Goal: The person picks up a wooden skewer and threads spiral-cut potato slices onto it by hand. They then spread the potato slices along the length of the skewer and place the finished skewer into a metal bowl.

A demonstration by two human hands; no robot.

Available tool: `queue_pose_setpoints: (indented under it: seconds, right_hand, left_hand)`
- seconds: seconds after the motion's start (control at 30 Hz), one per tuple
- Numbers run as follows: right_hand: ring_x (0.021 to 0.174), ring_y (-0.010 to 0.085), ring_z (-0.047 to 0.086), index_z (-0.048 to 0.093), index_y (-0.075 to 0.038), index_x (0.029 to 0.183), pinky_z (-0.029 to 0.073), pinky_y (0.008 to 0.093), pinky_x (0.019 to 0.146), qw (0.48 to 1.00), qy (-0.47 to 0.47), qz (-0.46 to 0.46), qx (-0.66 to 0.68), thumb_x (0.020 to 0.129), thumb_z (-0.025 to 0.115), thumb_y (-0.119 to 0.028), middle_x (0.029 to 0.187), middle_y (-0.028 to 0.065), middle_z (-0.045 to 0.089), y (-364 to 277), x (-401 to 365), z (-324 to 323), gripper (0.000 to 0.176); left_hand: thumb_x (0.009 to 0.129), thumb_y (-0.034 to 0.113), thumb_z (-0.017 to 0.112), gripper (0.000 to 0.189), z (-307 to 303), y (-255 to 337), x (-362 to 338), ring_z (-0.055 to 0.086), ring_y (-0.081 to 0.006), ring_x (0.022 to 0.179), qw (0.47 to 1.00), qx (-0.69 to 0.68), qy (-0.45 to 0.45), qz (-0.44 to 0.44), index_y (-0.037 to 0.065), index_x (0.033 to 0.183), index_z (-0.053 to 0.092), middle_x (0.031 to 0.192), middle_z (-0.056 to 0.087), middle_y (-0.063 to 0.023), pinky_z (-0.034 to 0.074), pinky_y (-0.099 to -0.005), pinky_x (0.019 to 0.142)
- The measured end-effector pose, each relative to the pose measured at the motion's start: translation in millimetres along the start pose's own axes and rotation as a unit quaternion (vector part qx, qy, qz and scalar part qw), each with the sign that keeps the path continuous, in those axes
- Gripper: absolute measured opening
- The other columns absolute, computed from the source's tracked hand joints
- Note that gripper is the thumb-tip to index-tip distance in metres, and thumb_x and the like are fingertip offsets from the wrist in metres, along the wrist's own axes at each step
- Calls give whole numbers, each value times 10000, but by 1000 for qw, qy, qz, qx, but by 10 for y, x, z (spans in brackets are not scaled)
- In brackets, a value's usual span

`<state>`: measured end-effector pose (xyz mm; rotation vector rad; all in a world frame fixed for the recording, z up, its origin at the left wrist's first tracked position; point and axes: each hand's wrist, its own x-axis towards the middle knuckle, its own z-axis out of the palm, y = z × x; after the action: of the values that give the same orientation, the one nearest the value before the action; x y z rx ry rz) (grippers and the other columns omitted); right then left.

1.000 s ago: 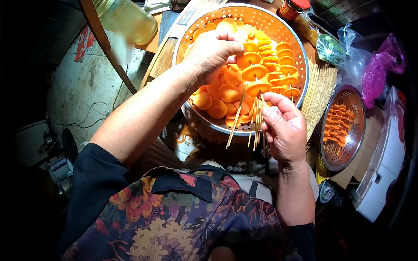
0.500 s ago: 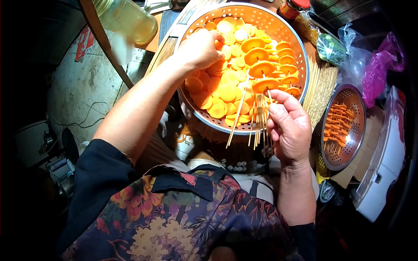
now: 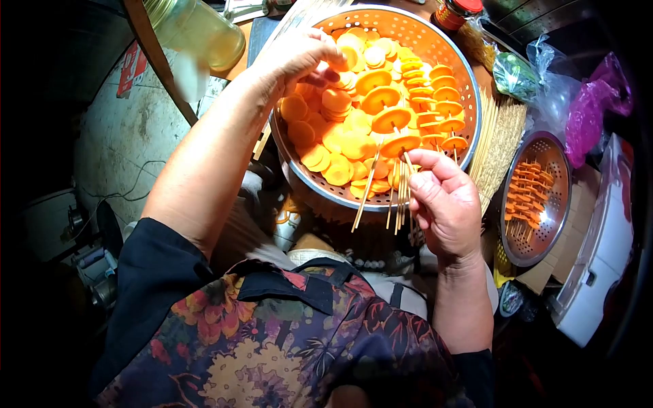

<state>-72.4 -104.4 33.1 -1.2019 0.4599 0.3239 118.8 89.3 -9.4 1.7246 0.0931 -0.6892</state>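
Carrot slices [image 3: 340,146] lie in the metal bowl [image 3: 422,30]. Our right hand [image 3: 445,204] grips a loaded skewer [image 3: 391,121] tight. Our left hand [image 3: 296,58] curls over loose slices; we cannot tell if it holds one. The sharp tip could poke a finger.

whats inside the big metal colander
Loose carrot slices and loaded skewers along the right side of the colander, plus the skewer the right hand holds. The left hand covers some slices; the pile hides the bottom.

- Large colander [image 3: 474,102]: perforated metal, shiny.
- Carrot slices [image 3: 340,143]: smooth, slightly glossy.
- Skewers [image 3: 398,197]: pale wood, matt.
- Bags [image 3: 592,115]: thin crinkled plastic, glossy.
- Jar [image 3: 204,34]: clear glass, smooth.
- Apron [image 3: 286,347]: flower-printed cloth, matt.
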Motion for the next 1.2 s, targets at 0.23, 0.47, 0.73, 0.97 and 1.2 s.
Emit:
queue_pose_setpoints:
  seconds: [0.23, 0.47, 0.73, 0.97, 1.2]
  right_hand:
    - [467, 9, 428, 539, -1, 1085, 325, 136, 405, 1000, -19, 5, -18, 849, 586, -100, 635, -18, 533, 23, 0, 8, 260]
    - [462, 9, 425, 539, -1, 1087, 319, 135, 406, 999, -15, 9, -32, 851, 580, -94, 624, -24, 527, 23, -1, 27, 257]
    - [470, 9, 435, 539, -1, 1080, 318, 135, 403, 999, -18, 7, -34, 852, 576, -83, 629, -18, 534, 46, 7, 18, 245]
    - [479, 10, 439, 545, 2, 1075, 317, 136, 416, 999, 14, -3, -32, 849, 580, -82, 634, -23, 528, 90, 34, 18, 243]
    - [471, 13, 422, 551, -2, 1074, 317, 139, 415, 999, 31, -10, -23, 843, 584, -75, 635, -20, 525, 84, 57, 27, 245]
  left_hand:
    - [739, 46, 638, 266, 45, 36, -17, 617, -130, 678, 979, -203, 24, 18, -18, 973, 528, 847, 592, -98, 546, -230, 603]
    - [738, 40, 628, 273, 30, 32, -22, 610, -123, 679, 981, -192, 36, 14, -22, 983, 525, 852, 587, -93, 550, -225, 605]
    - [797, 87, 597, 76, 101, -19, -2, 608, -133, 679, 988, -118, 58, 86, 95, 862, 557, 798, 590, -47, 539, -286, 638]
    - [807, 137, 618, 108, 285, 1, -153, 589, -84, 596, 990, -131, 11, 53, 86, 883, 562, 759, 598, -25, 514, -203, 559]
    - [801, 143, 638, 131, 409, -48, -216, 543, -57, 621, 987, -152, 16, 54, 75, 890, 569, 782, 578, -8, 469, -177, 535]
